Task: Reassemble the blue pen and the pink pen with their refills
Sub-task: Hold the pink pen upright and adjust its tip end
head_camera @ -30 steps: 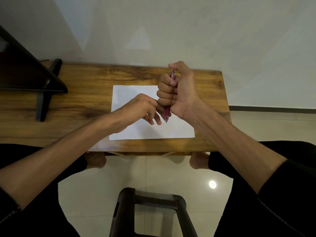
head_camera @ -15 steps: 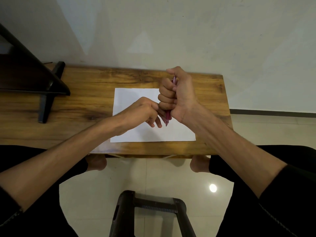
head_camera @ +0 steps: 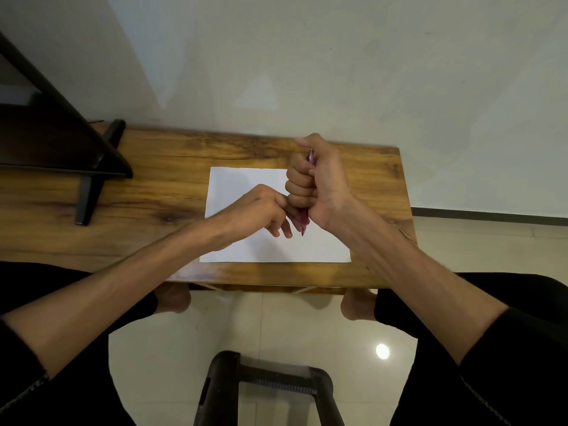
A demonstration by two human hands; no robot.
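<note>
Pink plastic shows at both ends of a closed fist: the right hand (head_camera: 319, 182) grips the pink pen (head_camera: 304, 219) upright above a sheet of white paper (head_camera: 242, 186) on a wooden bench (head_camera: 159, 198). All four fingers are curled tight around the barrel and the thumb is bent over the top, so most of the pen is hidden inside the grip. Its upper end peeks out at 12 o'clock of the fist, between thumb and forefinger, and its pointed lower end juts out at 6 o'clock, tip aimed down at the paper but not touching it.

At 8 o'clock from the fist, the left hand (head_camera: 261, 210) reaches in with loosely curled fingers. Its thumb and forefinger meet the pen's lower section just under the right hand's little finger; whether they pinch it or merely touch it cannot be told, as the contact is partly hidden. The other left fingers hang free above the paper.

The blue pen is not visible. Both forearms extend from black sleeves (head_camera: 507, 364). At 9 o'clock on the bench sits a dark stand (head_camera: 92, 167). Below the bench edge, bare feet rest on a pale tiled floor (head_camera: 276, 327), and a dark stool (head_camera: 264, 382) stands at 6 o'clock.
</note>
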